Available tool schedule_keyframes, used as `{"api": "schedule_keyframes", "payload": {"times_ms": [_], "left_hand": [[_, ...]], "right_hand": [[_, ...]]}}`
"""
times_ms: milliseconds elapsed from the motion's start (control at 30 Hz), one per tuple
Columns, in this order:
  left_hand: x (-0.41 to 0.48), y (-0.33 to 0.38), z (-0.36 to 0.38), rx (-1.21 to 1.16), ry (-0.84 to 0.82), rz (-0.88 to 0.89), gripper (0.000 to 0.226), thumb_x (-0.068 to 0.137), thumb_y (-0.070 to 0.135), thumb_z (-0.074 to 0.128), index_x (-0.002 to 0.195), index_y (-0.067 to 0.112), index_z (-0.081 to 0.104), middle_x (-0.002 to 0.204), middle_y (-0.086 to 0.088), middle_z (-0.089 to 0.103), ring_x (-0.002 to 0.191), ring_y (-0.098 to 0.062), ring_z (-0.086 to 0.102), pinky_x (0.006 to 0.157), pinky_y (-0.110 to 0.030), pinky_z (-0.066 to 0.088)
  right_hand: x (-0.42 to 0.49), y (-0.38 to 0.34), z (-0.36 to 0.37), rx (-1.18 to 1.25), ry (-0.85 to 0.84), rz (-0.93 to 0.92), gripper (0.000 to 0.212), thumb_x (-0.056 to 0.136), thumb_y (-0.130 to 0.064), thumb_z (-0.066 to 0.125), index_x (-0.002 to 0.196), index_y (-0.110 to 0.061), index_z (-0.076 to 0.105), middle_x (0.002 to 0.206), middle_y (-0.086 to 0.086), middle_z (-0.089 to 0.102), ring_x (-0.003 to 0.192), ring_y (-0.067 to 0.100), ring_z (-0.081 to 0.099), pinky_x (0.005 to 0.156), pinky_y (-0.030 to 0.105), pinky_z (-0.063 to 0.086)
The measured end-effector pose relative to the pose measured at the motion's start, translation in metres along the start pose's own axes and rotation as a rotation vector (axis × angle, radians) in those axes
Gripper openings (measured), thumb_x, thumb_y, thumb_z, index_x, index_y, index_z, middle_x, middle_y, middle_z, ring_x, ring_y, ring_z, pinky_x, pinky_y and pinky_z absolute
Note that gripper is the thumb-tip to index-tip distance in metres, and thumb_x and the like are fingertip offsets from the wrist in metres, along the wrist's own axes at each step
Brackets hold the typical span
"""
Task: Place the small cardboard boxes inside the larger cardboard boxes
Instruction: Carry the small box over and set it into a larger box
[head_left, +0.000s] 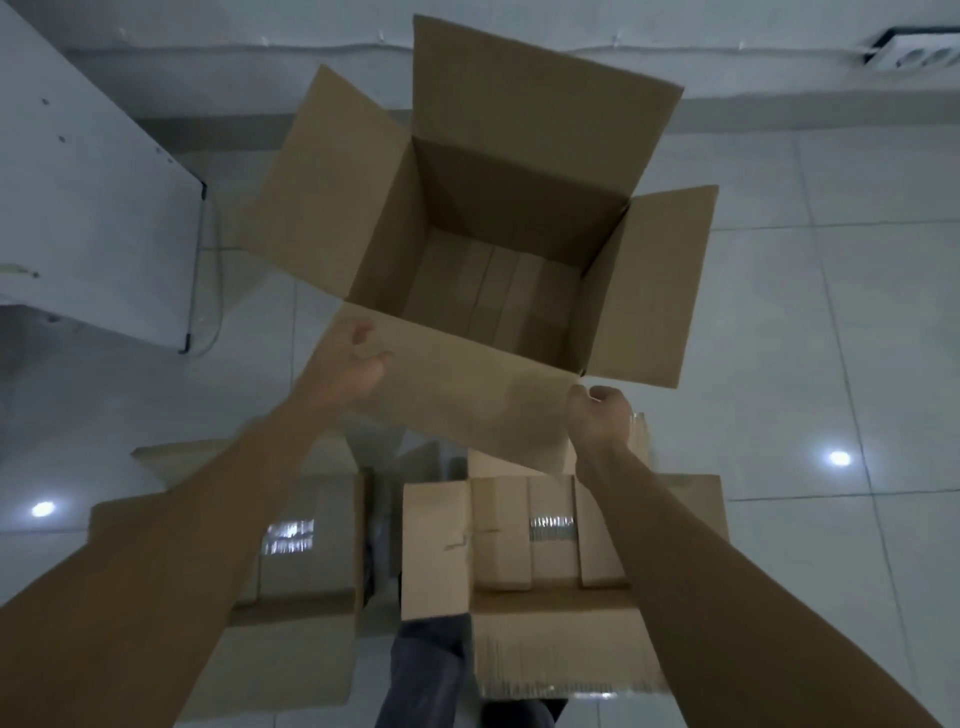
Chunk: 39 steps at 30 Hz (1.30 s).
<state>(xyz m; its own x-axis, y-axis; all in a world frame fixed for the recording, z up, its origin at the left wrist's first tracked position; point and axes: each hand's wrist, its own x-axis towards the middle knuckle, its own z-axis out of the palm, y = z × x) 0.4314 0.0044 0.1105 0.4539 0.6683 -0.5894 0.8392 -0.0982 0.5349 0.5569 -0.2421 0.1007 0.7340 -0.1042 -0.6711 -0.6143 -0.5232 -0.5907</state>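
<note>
A large open cardboard box stands on the floor ahead, all flaps spread, with several small cardboard boxes lying flat on its bottom. My left hand grips the left end of its near flap, thumb on top. My right hand is closed on the flap's right corner. Closer to me, a second open box holds several small boxes standing side by side, one with a shiny strip. Another box of small boxes sits lower left, partly behind my left forearm.
A white cabinet stands at the upper left. Pale floor tiles surround the boxes, with a wall and a socket at the far edge. My legs show between the two near boxes.
</note>
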Motion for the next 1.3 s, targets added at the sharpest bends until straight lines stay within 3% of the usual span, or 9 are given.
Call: {"api": "schedule_keyframes", "payload": {"times_ms": [133, 200, 333, 400, 533, 733, 833, 1000, 1300], "left_hand": [[0.064, -0.008, 0.018, 0.007, 0.021, -0.007, 0.063, 0.081, 0.035, 0.063, 0.139, 0.024, 0.042, 0.144, -0.002, 0.043, 0.130, -0.028, 0.045, 0.111, -0.049, 0.032], [0.086, -0.013, 0.027, 0.131, 0.134, -0.062, 0.064, 0.081, 0.034, 0.059, 0.141, 0.020, 0.041, 0.146, -0.006, 0.040, 0.133, -0.031, 0.041, 0.115, -0.054, 0.019], [0.112, -0.019, 0.035, 0.108, 0.274, -0.170, 0.051, 0.089, 0.038, 0.052, 0.133, 0.013, 0.049, 0.142, -0.007, 0.047, 0.134, -0.031, 0.042, 0.115, -0.057, 0.003], [0.122, -0.023, 0.035, 0.024, 0.301, -0.188, 0.044, 0.090, 0.040, 0.052, 0.124, 0.014, 0.056, 0.131, -0.006, 0.057, 0.127, -0.031, 0.049, 0.116, -0.056, 0.009], [0.132, -0.032, 0.031, -0.282, 0.374, -0.220, 0.032, 0.087, 0.040, 0.054, 0.110, 0.020, 0.065, 0.111, -0.005, 0.068, 0.107, -0.029, 0.061, 0.104, -0.048, 0.041], [0.126, -0.042, 0.023, -0.363, 0.373, -0.221, 0.013, 0.086, 0.041, 0.060, 0.090, 0.029, 0.062, 0.098, 0.002, 0.068, 0.093, -0.025, 0.060, 0.101, -0.049, 0.042], [0.119, -0.049, 0.016, -0.415, 0.378, -0.250, 0.010, 0.088, 0.036, 0.062, 0.094, 0.029, 0.062, 0.098, 0.003, 0.064, 0.096, -0.024, 0.059, 0.102, -0.042, 0.043], [0.104, -0.073, 0.000, -0.499, 0.333, -0.302, 0.040, 0.093, 0.030, 0.061, 0.130, 0.017, 0.057, 0.131, -0.007, 0.060, 0.113, -0.025, 0.055, 0.092, -0.027, 0.041], [0.072, -0.119, -0.018, -0.567, 0.319, -0.397, 0.044, 0.094, 0.026, 0.061, 0.137, 0.021, 0.052, 0.142, -0.005, 0.050, 0.121, -0.023, 0.049, 0.103, -0.033, 0.037]], "right_hand": [[0.043, 0.002, 0.039, -0.116, 0.078, 0.023, 0.039, 0.097, -0.023, 0.051, 0.126, 0.002, 0.052, 0.116, 0.015, 0.058, 0.098, 0.026, 0.050, 0.084, 0.034, 0.042], [0.057, 0.004, 0.055, -0.182, 0.149, 0.085, 0.044, 0.099, -0.028, 0.048, 0.131, 0.002, 0.049, 0.128, 0.018, 0.055, 0.115, 0.034, 0.051, 0.098, 0.041, 0.042], [0.069, 0.013, 0.077, -0.098, 0.211, 0.141, 0.052, 0.097, -0.037, 0.049, 0.137, -0.003, 0.045, 0.136, 0.018, 0.053, 0.125, 0.038, 0.049, 0.103, 0.044, 0.039], [0.071, 0.021, 0.083, -0.098, 0.231, 0.109, 0.053, 0.096, -0.041, 0.047, 0.136, -0.007, 0.047, 0.133, 0.016, 0.056, 0.122, 0.038, 0.052, 0.103, 0.050, 0.041], [0.067, 0.031, 0.088, -0.081, 0.268, 0.053, 0.044, 0.096, -0.045, 0.046, 0.124, -0.012, 0.053, 0.125, 0.011, 0.060, 0.119, 0.037, 0.054, 0.103, 0.057, 0.039], [0.066, 0.023, 0.087, -0.001, 0.187, 0.050, 0.040, 0.098, -0.043, 0.049, 0.127, -0.016, 0.055, 0.124, 0.009, 0.059, 0.120, 0.034, 0.051, 0.102, 0.046, 0.041], [0.065, 0.017, 0.091, -0.037, 0.149, 0.015, 0.039, 0.097, -0.042, 0.050, 0.126, -0.016, 0.057, 0.119, 0.009, 0.059, 0.118, 0.036, 0.052, 0.102, 0.049, 0.042], [0.061, 0.005, 0.101, -0.080, 0.083, -0.025, 0.028, 0.096, -0.040, 0.053, 0.110, -0.016, 0.059, 0.102, 0.005, 0.057, 0.108, 0.033, 0.054, 0.097, 0.041, 0.043], [0.056, -0.003, 0.117, -0.243, 0.014, -0.089, 0.045, 0.093, -0.042, 0.057, 0.130, -0.017, 0.058, 0.130, 0.010, 0.059, 0.119, 0.037, 0.053, 0.103, 0.045, 0.043]]}}
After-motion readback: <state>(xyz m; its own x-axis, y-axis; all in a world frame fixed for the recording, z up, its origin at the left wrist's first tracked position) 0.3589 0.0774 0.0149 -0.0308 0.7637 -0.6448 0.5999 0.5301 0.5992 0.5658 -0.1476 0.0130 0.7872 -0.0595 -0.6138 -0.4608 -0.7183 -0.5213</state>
